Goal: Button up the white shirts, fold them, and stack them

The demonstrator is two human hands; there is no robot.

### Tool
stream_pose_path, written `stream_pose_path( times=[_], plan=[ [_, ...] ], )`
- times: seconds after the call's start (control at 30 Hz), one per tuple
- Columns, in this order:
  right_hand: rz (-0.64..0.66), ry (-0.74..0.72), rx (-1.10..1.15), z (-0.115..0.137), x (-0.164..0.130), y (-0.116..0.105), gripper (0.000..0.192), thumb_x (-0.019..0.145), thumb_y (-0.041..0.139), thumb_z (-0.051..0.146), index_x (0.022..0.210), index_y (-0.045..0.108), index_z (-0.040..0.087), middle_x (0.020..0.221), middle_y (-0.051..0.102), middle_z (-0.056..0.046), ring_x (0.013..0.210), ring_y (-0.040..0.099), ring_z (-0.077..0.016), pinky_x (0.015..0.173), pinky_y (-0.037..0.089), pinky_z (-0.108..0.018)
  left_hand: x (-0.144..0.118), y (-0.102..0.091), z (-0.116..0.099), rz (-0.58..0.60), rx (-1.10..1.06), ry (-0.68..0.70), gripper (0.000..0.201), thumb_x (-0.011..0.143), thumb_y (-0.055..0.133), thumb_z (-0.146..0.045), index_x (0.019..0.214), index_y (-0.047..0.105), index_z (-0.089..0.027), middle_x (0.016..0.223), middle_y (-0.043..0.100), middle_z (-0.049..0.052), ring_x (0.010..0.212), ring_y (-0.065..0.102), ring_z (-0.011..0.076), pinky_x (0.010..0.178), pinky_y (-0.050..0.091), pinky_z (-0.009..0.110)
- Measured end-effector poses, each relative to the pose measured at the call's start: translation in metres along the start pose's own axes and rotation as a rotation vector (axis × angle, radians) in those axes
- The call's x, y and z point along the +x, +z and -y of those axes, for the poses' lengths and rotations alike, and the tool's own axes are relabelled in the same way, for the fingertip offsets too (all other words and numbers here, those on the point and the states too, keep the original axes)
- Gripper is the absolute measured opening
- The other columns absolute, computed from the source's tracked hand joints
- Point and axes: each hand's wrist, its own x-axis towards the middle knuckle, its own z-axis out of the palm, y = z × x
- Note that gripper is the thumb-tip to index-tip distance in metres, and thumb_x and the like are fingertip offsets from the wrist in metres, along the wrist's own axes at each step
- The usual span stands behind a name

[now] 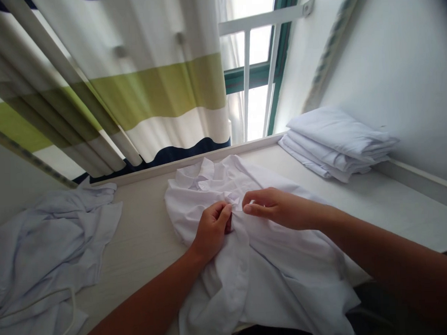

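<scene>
Pinching white collared cloth shirt point(267, 264) in left hand point(213, 228). Holding right hand point(279, 208) released at three o'clock (just beside left).

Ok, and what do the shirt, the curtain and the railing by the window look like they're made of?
Shirt: thin matte woven cloth, perhaps cotton or a blend, judging by its soft creases. Curtain: matte fabric, since it hangs in loose folds; the fibre I can't tell. Railing: probably white-painted metal, given its slim straight bars.

Shirt point(266, 252) on table point(141, 230), clothes heap point(54, 239) left, stack point(337, 140) right
</scene>
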Motion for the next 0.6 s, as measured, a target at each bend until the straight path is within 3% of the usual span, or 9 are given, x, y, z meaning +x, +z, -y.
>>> stream_pose_path(
  times=[0.07,0.17,0.33,0.5,0.6],
  plan=[
    [0.028,0.042,-0.070,-0.003,-0.020,-0.015,0.037,0.088,0.062,0.057,0.094,0.072,0.021,0.076,0.067,-0.002,0.066,0.055,-0.0169,0.061,0.037,-0.029,-0.002,0.000,-0.001,-0.067,0.057,0.029,0.037,0.093,0.055,-0.042,0.066,0.047,-0.019,0.054,0.044,-0.006,0.051,0.041,0.0093,0.051,0.035,0.021],
    [0.024,0.050,-0.149,-0.014,-0.050,-0.035,0.033,0.085,0.067,0.053,0.080,0.072,0.021,0.076,0.069,-0.003,0.068,0.056,-0.0190,0.061,0.037,-0.030,-0.005,-0.001,-0.005,-0.119,0.136,0.074,0.036,0.094,0.052,-0.041,0.065,0.046,-0.020,0.054,0.044,-0.006,0.052,0.043,0.0099,0.054,0.037,0.021],
    [-0.038,0.062,-0.111,-0.027,-0.088,-0.048,0.030,0.088,0.064,0.047,0.076,0.071,0.020,0.072,0.065,-0.002,0.066,0.053,-0.0185,0.058,0.035,-0.029,-0.007,-0.002,-0.025,-0.047,0.274,0.077,0.037,0.094,0.049,-0.048,0.069,0.047,-0.020,0.058,0.043,-0.005,0.055,0.041,0.0117,0.055,0.034,0.023],
    [-0.128,0.111,-0.233,-0.030,-0.099,-0.039,0.036,0.086,0.065,0.047,0.063,0.063,0.019,0.061,0.061,-0.002,0.057,0.048,-0.0160,0.053,0.028,-0.030,-0.037,0.004,-0.063,0.052,0.832,0.125,0.041,0.093,0.052,-0.047,0.063,0.043,-0.021,0.058,0.047,-0.003,0.057,0.041,0.0142,0.057,0.026,0.028],
    [-0.140,0.077,-0.262,-0.028,-0.095,-0.030,0.029,0.086,0.065,0.047,0.074,0.070,0.021,0.073,0.070,-0.004,0.065,0.057,-0.0195,0.059,0.035,-0.031,-0.068,0.009,-0.076,0.174,1.159,0.028,0.039,0.091,0.054,-0.047,0.062,0.052,-0.021,0.062,0.059,0.002,0.059,0.049,0.0181,0.058,0.022,0.030]
  ],
)
